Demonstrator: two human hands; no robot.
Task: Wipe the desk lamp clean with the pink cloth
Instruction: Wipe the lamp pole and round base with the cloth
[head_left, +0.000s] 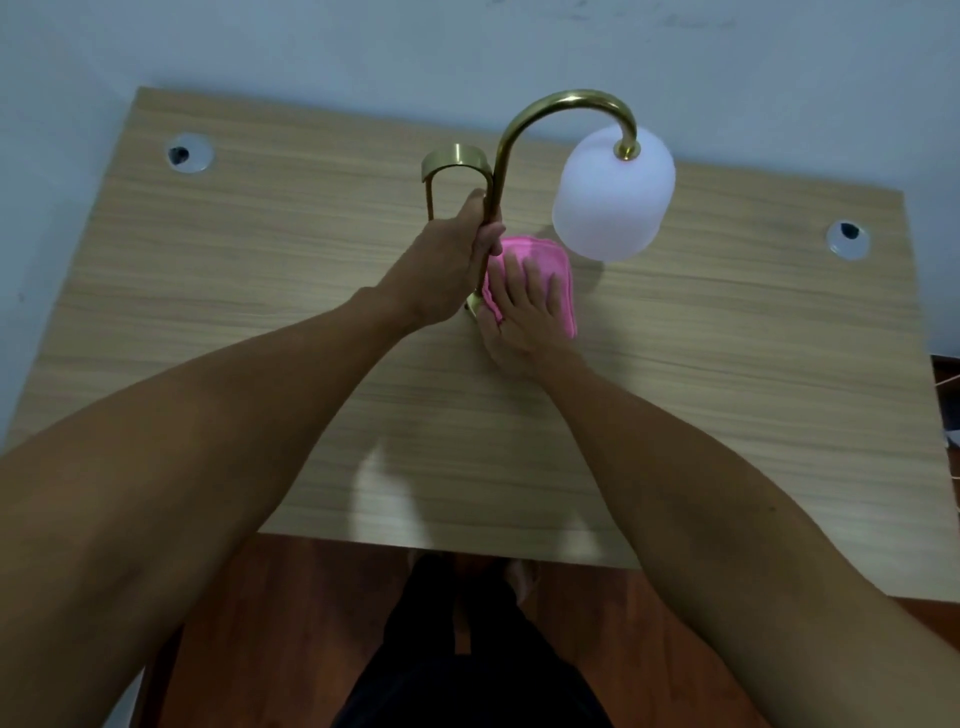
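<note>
Head view only, looking down over a wooden desk (260, 312) that stands against a pale wall. The desk lamp (524, 124) stands near the middle of the desk, toward the back: a brass stem that curves over the top and carries a white frosted shade (613, 197) hanging on the right side. A second brass loop (456, 158) sits just left of the stem.

The left hand (447, 260) is closed around the brass stem low down and holds the lamp steady. The right hand (519, 312) lies with spread, almost straight fingers on the pink cloth (540, 260) and presses it down. The cloth is folded and lies over the foot of the lamp, just right of the stem and below the shade; a small brass edge of the base (472, 306) shows beside it.

My judgement: the wiping is now at the base. I cannot tell from this picture whether the stem, the curved top or the shade are already clean; no dust or marks are visible on them. If they were not done, they remain, and the shade will need a light touch.

Two round cable holes (189, 152) are in the desk near the back corners.
</note>
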